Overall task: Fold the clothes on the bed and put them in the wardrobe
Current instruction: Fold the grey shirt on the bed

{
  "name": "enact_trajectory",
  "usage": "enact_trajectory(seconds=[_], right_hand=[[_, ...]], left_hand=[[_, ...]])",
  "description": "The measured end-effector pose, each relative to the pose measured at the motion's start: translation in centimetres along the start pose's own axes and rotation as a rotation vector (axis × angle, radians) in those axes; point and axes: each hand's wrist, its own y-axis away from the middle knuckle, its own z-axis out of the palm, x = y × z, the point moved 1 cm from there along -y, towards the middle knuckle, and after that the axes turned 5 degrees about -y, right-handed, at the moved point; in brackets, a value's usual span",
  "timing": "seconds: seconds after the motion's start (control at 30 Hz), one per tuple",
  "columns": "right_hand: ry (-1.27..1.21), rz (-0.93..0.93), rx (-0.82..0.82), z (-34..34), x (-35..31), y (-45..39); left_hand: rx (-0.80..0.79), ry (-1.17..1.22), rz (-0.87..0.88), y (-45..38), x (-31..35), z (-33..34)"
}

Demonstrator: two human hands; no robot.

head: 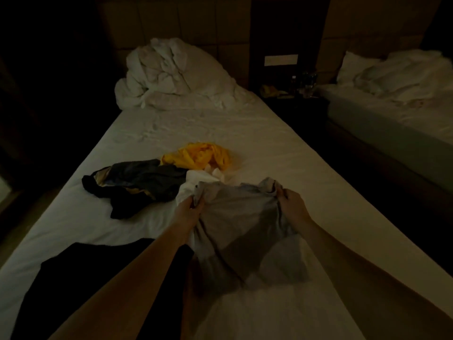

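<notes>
Grey garment point(241, 224): held up over the near middle of the bed point(282, 148), stretched between both hands, its lower part hanging down to the sheet.
Left hand point(190, 211): fingers curled tight round the garment's upper left edge.
Right hand point(291, 201): fingers pinching the upper right corner.
White cloth point(196, 180): just behind the grey garment, partly hidden by it.
Dark garment point(137, 184): crumpled, left of the hands, touching the white cloth.
Yellow garment point(198, 155): bunched just beyond the dark one.
Black garment point(98, 278): lying flat at the near left, under the left forearm.
Duvet point(171, 74): heaped at the head of the bed.
Second bed point(397, 94): at the right, well apart.
</notes>
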Motion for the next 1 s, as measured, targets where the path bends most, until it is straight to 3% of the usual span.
enact_trajectory(seconds=[0.2, 0.33, 0.47, 0.57, 0.8, 1.0], right_hand=[[-0.075, 0.203, -0.120, 5.6, 4.0, -8.8], [-0.120, 0.210, -0.222, 6.9, 5.2, -10.6], [-0.413, 0.325, -0.095, 5.1, 5.4, -10.9], [-0.647, 0.397, -0.111, 3.5, 3.9, -10.2], [-0.814, 0.209, -0.174, -2.6, -4.1, -2.3], [-0.835, 0.009, -0.230, -7.9, -9.5, 6.4]], left_hand=[[0.161, -0.256, 0.057, -7.6, -1.0, 3.3], [0.218, -0.306, 0.056, -10.4, -1.7, 3.6], [0.147, -0.062, -0.086, -9.9, -1.9, 3.4], [0.120, 0.193, -0.134, -7.6, -0.2, 2.6], [0.106, 0.498, -0.076, 0.2, 5.1, -0.7], [0.125, 0.466, 0.140, 9.5, 9.1, -4.9]])
